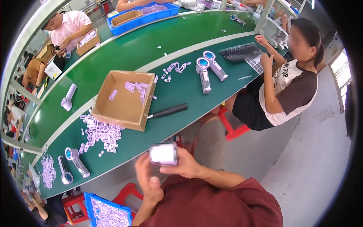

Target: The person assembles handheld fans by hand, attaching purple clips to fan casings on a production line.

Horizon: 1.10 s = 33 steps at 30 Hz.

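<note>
My right hand [186,163] grips a short lilac device with a white face [163,154], holding it over the gap in front of the bench; its far side is hidden. Just left of the device is my left hand [148,179], blurred, with thumb and fingers apart; whether a fingertip touches the device I cannot tell. On the bench beyond lie an open cardboard box [102,113] with a few lilac clips inside, a heap of the same small lilac parts [102,132], and a black-handled tool [168,111] partly hidden by the box.
Handheld fans [77,162] lie at the bench's left end, beside a pile of tiny lilac pieces [48,172]. More fans [204,75] lie farther right. A seated co-worker [289,79] is at the right. A blue tray [89,208] of lilac parts stands by red stools [128,195] below.
</note>
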Tool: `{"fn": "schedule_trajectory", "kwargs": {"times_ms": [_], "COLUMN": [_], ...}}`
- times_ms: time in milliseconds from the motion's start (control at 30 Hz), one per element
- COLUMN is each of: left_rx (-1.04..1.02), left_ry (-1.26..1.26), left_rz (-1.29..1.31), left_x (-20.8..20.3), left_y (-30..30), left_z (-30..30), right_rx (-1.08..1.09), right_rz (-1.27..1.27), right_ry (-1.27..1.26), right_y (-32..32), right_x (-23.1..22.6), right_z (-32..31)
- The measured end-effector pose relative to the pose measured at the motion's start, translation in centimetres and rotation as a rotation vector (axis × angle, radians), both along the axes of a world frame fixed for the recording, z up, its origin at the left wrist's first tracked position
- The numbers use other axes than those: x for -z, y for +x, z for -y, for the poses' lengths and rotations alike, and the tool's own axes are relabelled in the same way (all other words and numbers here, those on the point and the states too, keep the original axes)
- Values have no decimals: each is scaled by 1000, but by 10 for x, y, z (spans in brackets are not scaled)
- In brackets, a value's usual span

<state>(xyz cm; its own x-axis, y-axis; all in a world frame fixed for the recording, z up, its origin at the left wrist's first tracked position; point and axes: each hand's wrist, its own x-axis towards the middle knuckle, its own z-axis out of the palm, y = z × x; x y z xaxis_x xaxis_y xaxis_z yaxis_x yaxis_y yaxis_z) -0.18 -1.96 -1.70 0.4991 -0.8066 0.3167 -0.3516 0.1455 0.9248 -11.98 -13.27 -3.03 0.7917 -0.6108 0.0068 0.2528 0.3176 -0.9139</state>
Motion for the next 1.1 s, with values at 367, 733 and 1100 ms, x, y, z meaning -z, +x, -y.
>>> {"fn": "schedule_trajectory", "kwargs": {"times_ms": [367,733,1100], "left_rx": [-839,-767,-802], "left_ry": [206,221,122], "left_rz": [670,694,735], "left_x": [47,40,41], "left_y": [124,130,128], "left_z": [30,43,31], "right_rx": [642,762,740], "right_rz": [-757,-888,-1445], "right_ry": [-763,-849,-1204], "right_y": [-104,-122,-130], "right_x": [-54,-20,2], "right_z": [173,269,330]}}
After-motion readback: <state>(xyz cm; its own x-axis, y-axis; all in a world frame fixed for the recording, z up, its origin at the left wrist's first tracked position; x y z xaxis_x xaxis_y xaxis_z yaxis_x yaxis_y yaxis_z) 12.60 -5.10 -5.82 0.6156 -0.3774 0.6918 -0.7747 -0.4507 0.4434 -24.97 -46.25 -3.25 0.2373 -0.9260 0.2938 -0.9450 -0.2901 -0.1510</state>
